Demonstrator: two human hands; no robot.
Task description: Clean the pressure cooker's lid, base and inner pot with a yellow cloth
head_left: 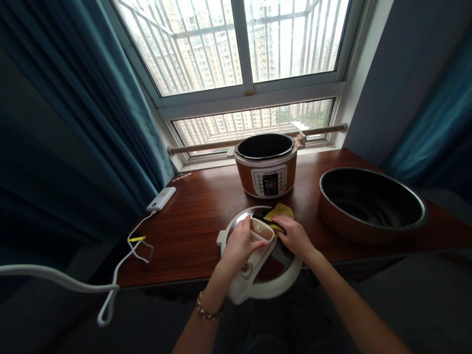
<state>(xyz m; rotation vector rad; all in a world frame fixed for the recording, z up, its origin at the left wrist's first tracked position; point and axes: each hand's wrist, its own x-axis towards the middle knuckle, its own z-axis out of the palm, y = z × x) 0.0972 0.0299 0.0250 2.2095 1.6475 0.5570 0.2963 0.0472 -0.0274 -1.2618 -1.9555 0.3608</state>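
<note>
A round pressure cooker lid (291, 282) with a white rim lies at the table's front edge, partly overhanging it. My left hand (241, 243) is closed around the raised handle (262, 229) in the lid's middle. In my right hand (293, 236) is a yellow and black cloth (282, 212), pressed against the lid beside the handle's far right side. The fingertips of that hand are partly hidden by the cloth. Behind the lid stands the brown and white electric pressure cooker (265, 167), its top uncovered and a dark pot inside.
A large brown pot (368, 216) with a dark inside stands at the right. On the left lie a white power bank (161, 199) and its white cable (121, 263), which hangs past the table edge. The window (250, 88) and blue curtains (84, 88) border the wooden table (195, 216).
</note>
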